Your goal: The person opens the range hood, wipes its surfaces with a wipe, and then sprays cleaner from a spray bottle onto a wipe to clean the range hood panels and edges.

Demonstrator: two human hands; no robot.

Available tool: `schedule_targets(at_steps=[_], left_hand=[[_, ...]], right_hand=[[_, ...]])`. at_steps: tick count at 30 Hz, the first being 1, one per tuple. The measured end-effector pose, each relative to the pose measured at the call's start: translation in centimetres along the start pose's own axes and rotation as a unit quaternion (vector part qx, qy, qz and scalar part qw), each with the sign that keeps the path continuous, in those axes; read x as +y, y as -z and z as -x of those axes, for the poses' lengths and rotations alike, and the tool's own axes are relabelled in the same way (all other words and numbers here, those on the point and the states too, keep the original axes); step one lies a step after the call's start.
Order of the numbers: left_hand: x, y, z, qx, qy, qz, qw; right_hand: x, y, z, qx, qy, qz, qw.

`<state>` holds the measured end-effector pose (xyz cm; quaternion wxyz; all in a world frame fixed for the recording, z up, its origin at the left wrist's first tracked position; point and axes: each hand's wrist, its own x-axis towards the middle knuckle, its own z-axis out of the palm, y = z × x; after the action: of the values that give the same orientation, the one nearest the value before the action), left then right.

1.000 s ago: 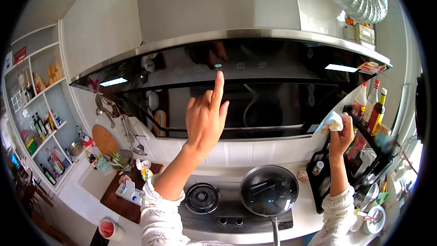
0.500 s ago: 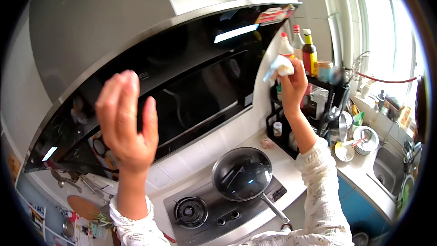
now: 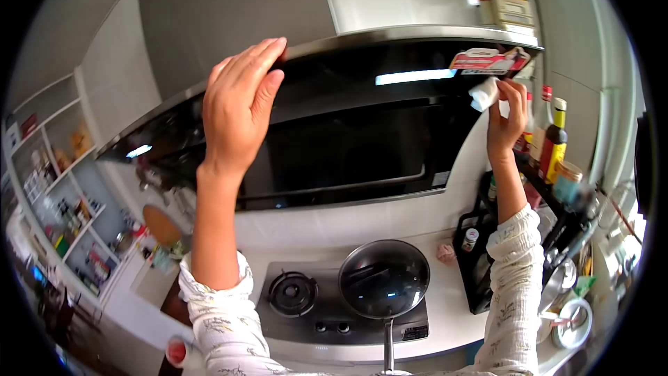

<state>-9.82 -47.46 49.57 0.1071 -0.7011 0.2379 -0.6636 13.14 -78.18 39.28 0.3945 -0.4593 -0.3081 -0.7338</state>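
My right hand (image 3: 509, 120) pinches a crumpled white wipe (image 3: 483, 95) near the right end of a glossy black range hood (image 3: 327, 153); whether the wipe touches the panel I cannot tell. Just above that hand, a red-and-white label (image 3: 490, 61) is stuck to the hood. My left hand (image 3: 238, 111) is raised at the hood's upper metal edge, fingers stretched out and holding nothing. From this angle, its contact with the edge is unclear.
Below stands a gas stove (image 3: 292, 294) with a lidded pan (image 3: 385, 278) on its right burner, handle toward me. Sauce bottles (image 3: 554, 143) and a jar (image 3: 567, 181) crowd a black rack at right. Bowls (image 3: 572, 324) sit beyond it. Shelves (image 3: 66, 188) line the left.
The view has turned and shifted left. My right hand has brought the wipe from beside the bottles to the hood's right end. My left hand has come up to the hood's top edge.
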Motion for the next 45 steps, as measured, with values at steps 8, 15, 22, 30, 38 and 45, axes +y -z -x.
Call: schedule_targets(at_steps=[8,15,22,30,38,45], left_hand=[[-2.4,6.1,3.4,-0.126,0.104,-0.094,0.982],[-1.7,4.8,3.5,-0.110,0.095,-0.174,0.974],[-1.7,3.6,3.8,-0.079,0.094,-0.223,0.967],[-1.5,4.5,3.8,-0.108,0.089,-0.227,0.964],[0.0,1.8,3.3,-0.013,0.145,-0.263,0.954],[0.0,1.3,3.4,0.009,0.141,-0.278,0.950]], right_hand=[[2.8,0.4,4.6,-0.057,-0.090,-0.053,0.993],[1.7,1.8,5.6,-0.062,-0.148,-0.084,0.983],[0.6,3.3,6.0,-0.069,-0.160,-0.090,0.981],[0.0,4.0,6.2,-0.063,-0.151,-0.089,0.983],[-0.6,4.0,7.3,-0.089,-0.162,-0.106,0.977],[-1.0,4.1,7.4,-0.080,-0.179,-0.127,0.972]])
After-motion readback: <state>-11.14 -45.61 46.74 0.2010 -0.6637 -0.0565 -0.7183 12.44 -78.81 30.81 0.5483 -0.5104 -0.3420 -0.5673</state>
